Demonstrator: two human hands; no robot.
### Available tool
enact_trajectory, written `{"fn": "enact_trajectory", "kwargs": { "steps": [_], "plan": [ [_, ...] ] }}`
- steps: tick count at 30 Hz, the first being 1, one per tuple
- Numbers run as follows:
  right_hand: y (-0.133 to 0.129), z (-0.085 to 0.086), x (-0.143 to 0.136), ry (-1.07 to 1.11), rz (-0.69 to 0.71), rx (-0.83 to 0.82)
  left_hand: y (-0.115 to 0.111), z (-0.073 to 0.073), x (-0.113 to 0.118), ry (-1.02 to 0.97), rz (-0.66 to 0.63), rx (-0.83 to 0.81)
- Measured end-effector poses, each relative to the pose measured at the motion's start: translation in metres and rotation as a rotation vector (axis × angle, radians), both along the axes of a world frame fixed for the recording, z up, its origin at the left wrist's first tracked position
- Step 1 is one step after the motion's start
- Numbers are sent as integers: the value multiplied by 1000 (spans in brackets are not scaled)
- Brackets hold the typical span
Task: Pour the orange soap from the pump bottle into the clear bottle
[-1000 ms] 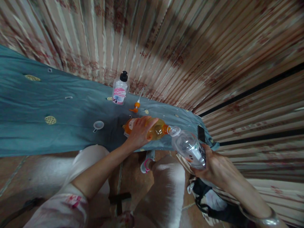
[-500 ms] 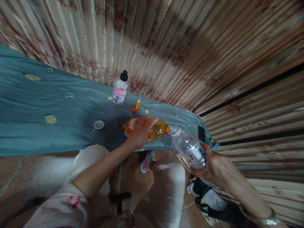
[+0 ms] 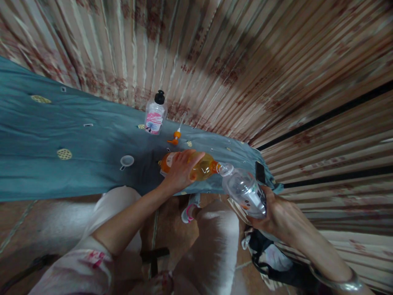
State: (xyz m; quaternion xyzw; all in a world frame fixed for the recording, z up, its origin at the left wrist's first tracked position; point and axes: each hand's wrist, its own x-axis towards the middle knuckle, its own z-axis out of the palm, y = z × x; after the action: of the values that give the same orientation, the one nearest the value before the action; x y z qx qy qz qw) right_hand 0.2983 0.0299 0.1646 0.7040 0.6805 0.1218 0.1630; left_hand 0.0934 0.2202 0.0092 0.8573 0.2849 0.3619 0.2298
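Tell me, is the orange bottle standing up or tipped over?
Tipped over. The left hand holds the orange bottle on its side, its neck touching the mouth of the clear bottle in the right hand.

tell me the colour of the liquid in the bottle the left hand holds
Amber-orange, in the tilted bottle; head view.

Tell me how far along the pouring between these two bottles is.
Done: the orange pump top lies off on the teal cloth. In hand: the left hand tips the orange-liquid plastic bottle mouth to mouth with the clear plastic bottle in the right hand. Left: most liquid remains unpoured; the clear bottle looks nearly empty.
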Motion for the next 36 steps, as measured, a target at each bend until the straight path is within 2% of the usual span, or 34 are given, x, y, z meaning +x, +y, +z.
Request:
{"fn": "enact_trajectory", "kwargs": {
  "steps": [20,36],
  "plan": [
    [0,1,-1,-9,40,17,0,0,0,1,0,-12],
    [-1,0,-1,0,-7,-3,0,3,-1,-4,-6,-42]
  ]
}}
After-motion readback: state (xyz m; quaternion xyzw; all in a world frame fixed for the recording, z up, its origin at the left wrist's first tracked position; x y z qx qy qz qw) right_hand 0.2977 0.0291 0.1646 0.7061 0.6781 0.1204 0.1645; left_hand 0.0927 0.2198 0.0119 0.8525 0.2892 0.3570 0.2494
